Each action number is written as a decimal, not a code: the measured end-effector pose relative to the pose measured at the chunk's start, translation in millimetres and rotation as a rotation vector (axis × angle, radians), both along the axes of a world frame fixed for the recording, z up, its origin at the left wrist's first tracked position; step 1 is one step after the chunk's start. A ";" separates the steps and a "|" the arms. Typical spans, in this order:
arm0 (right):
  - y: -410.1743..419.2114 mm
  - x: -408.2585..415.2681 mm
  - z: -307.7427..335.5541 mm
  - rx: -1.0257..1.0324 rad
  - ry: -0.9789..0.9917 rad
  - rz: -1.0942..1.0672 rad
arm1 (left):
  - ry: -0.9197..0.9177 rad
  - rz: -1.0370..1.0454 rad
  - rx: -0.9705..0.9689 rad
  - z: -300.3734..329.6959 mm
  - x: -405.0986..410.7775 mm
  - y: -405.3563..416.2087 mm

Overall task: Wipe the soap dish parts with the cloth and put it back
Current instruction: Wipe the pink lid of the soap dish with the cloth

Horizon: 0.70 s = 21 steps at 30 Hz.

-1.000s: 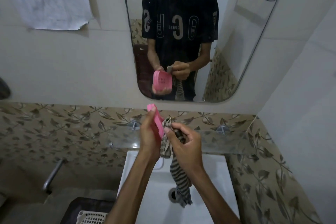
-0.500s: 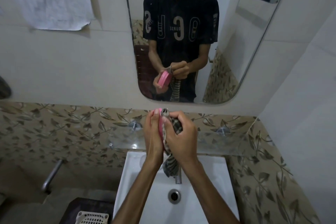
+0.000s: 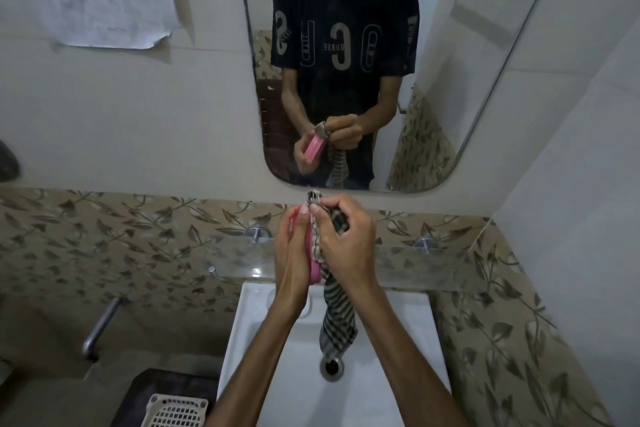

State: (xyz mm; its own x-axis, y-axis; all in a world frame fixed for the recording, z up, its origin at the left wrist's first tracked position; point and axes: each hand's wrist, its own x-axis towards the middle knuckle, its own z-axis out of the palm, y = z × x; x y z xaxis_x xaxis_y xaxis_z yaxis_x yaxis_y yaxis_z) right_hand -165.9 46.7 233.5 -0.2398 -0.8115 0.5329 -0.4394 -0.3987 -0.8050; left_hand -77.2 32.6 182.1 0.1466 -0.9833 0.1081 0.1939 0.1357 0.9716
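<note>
My left hand (image 3: 292, 246) holds a pink soap dish part (image 3: 314, 274) on edge above the sink; only its rim shows between my hands. My right hand (image 3: 346, 243) presses a black-and-white striped cloth (image 3: 337, 315) against the part's inner face. The cloth's loose end hangs down over the basin. In the mirror (image 3: 450, 87) the reflection shows the pink part tilted in one hand and the cloth bunched in the other.
A white sink (image 3: 398, 357) with a round drain (image 3: 331, 367) lies below my hands. A glass shelf (image 3: 433, 270) on metal pegs runs along the leaf-patterned tiles. A white plastic basket (image 3: 176, 411) sits lower left, a metal pipe (image 3: 100, 326) on the left wall.
My hands have closed together: the pink part turned from face-on to edge-on, and the right hand moved the cloth onto it, rubbing slightly upward.
</note>
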 end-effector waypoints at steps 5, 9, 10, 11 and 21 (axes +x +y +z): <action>29.5 7.7 -28.8 0.027 0.059 0.067 | 0.013 0.010 0.040 -2.1 13.1 -4.9; 7.1 3.7 -7.9 0.051 -0.103 0.085 | -0.029 -0.092 0.011 3.1 8.9 -3.8; -0.7 2.1 0.1 0.061 -0.125 0.082 | 0.004 -0.111 0.016 4.7 6.4 -2.8; -8.4 0.1 5.8 0.086 -0.139 0.084 | 0.041 -0.127 0.030 6.9 6.1 -1.9; -9.3 -26.5 -1.6 0.502 -0.506 0.341 | -0.297 -0.454 -0.033 8.5 38.8 -2.3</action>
